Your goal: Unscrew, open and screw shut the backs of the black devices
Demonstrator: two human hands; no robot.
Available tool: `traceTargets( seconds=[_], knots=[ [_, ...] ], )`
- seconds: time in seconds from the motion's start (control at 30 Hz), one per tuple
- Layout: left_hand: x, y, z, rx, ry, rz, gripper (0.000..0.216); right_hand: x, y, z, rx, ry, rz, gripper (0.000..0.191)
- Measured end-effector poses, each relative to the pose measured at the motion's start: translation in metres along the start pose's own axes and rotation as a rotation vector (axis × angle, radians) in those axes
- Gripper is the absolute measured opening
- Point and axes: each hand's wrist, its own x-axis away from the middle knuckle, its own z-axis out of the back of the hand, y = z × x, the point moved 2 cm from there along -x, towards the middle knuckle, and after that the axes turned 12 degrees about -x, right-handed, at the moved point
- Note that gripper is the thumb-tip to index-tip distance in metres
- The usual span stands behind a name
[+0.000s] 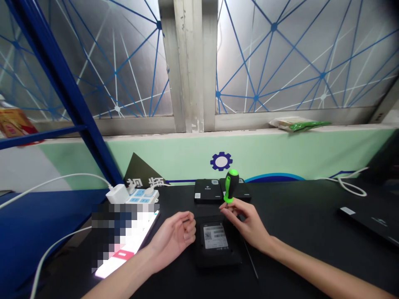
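Note:
Between the thumb and fingers of my right hand [247, 222] is a screwdriver [231, 187] with a black and green handle. It stands nearly upright, handle on top, over the far right part of a black box-shaped device [218, 257]. My hand hides its tip. The device lies on the table with a white printed label [215, 236] facing up. Just left of it, my left hand [177, 234] is closed with its fingers curled in; anything inside them is hidden. A thin dark rod [251, 259] lies along the device's right side.
Two similar black devices [207, 191] sit behind, near the wall. Another black device [370, 224] lies far right. At left are a lit screen [131, 245], partly pixelated, and a power strip [145, 196] with a white plug adapter [117, 194] and cables.

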Motion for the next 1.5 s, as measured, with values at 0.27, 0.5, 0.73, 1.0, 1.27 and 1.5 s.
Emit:
traceTargets(
  seconds=[0.27, 0.5, 0.73, 1.0, 1.27, 1.5],
  knots=[
    [0.000, 0.001, 0.000, -0.001, 0.010, 0.003, 0.019, 0.000, 0.005, 0.000, -0.128, 0.099, -0.066, 0.024],
    [0.000, 0.001, 0.001, -0.006, 0.000, 0.004, 0.021, 0.002, 0.000, -0.001, -0.092, 0.025, -0.063, 0.021],
    [-0.001, 0.000, 0.003, -0.011, -0.009, -0.003, 0.021, 0.001, 0.003, -0.001, -0.065, 0.040, -0.011, 0.025],
    [0.000, -0.001, 0.002, -0.005, -0.011, -0.008, 0.020, -0.001, -0.002, -0.003, -0.132, 0.113, -0.065, 0.025],
    [-0.003, -0.003, 0.008, 0.003, -0.043, -0.022, 0.021, -0.001, -0.004, -0.003, -0.122, 0.056, -0.039, 0.022],
    [-0.003, -0.003, 0.010, -0.015, -0.036, -0.014, 0.020, -0.001, -0.003, 0.000, -0.120, 0.088, -0.010, 0.022]
  ],
)
